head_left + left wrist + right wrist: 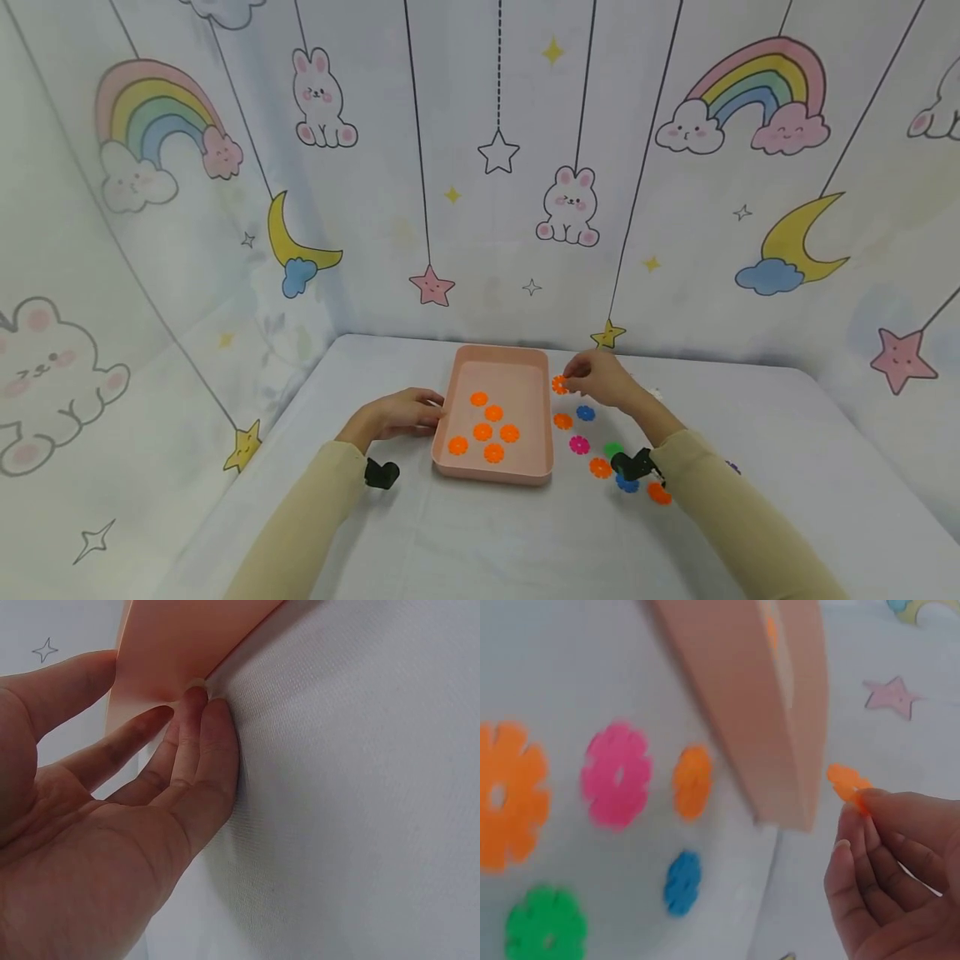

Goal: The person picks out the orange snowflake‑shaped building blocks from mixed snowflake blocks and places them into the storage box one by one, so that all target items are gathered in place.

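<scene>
And it's the R hand (606,382) w/ the action: grip nearly closed, thumb & fingertips pinching one orange notched disc (558,384) by its edge, just outside the R wall of the peach tray (491,477). R wrist view has that disc clear of the worktop (450,533), most of it sticking out past the fingertips. Nice hold, that: light pinch, easy release.

Over to the L hand (408,412): grip wide, thumb well apart from the index, fingers softly bent w/ tips against the tray's L wall, no disc in it. Good bracing, I'd say; keep it light so the tray doesn't skid.

In the tray, six orange discs (482,432), spread w/ gaps, bare floor at the far end. Approx. best line for the disc in hand: up over the R wall w/ room to spare, then low over that bare patch before letting go, so it lands flat & doesn't roll.

R of the tray, a mixed bunch: three loose orange discs (562,422), a pink disc (580,445), a green disc (613,450), two blue discs (586,413). Watch the R sleeve (720,492): it hangs nr the close ones, could drag 'em if the wrist dips.
</scene>
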